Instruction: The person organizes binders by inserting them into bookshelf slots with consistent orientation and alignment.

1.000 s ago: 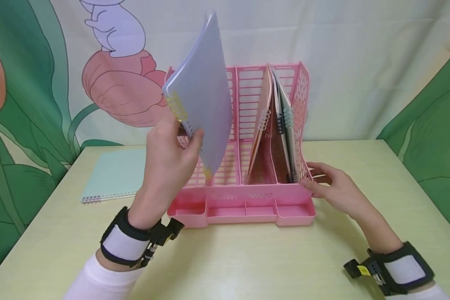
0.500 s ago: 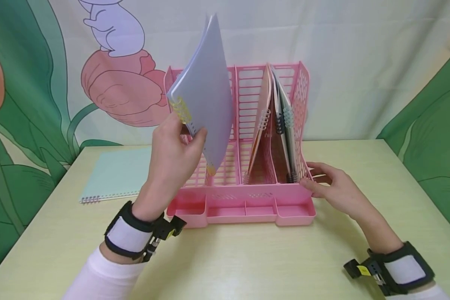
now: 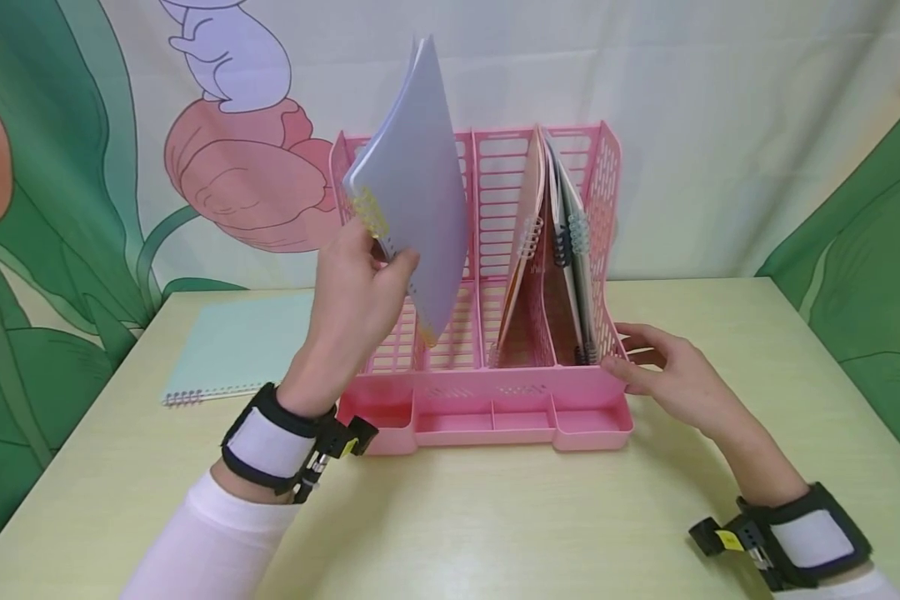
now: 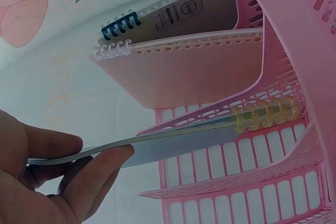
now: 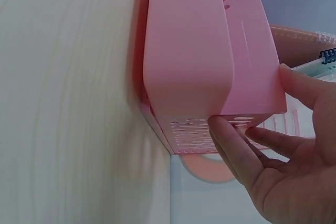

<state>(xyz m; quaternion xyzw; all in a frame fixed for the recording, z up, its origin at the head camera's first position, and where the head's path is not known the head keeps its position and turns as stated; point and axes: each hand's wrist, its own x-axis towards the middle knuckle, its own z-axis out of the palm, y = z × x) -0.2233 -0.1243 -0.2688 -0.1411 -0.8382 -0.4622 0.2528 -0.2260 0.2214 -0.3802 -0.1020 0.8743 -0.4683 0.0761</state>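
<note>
My left hand (image 3: 360, 287) pinches a pale lavender loose-leaf notebook (image 3: 423, 183) with yellow rings by its spine edge, thumb on one side and fingers on the other. The notebook stands upright, slightly bowed, its lower corner over the left-middle slots of a pink desk file organizer (image 3: 487, 383). In the left wrist view its yellow rings (image 4: 265, 116) lie between two pink dividers. My right hand (image 3: 671, 375) holds the organizer's right front corner, thumb at the front edge and fingers along the perforated side (image 5: 191, 135).
Several ring notebooks, among them a peach one (image 3: 523, 225) and a green one (image 3: 579, 258), lean in the organizer's right slots. A mint spiral notebook (image 3: 232, 342) lies flat on the table (image 3: 480, 517) at the left. A printed curtain (image 3: 705, 150) hangs behind.
My left hand has moved to the right and a little upward in view, while the notebook's top edge has come slightly lower. The right hand and the organizer stay where they were.
</note>
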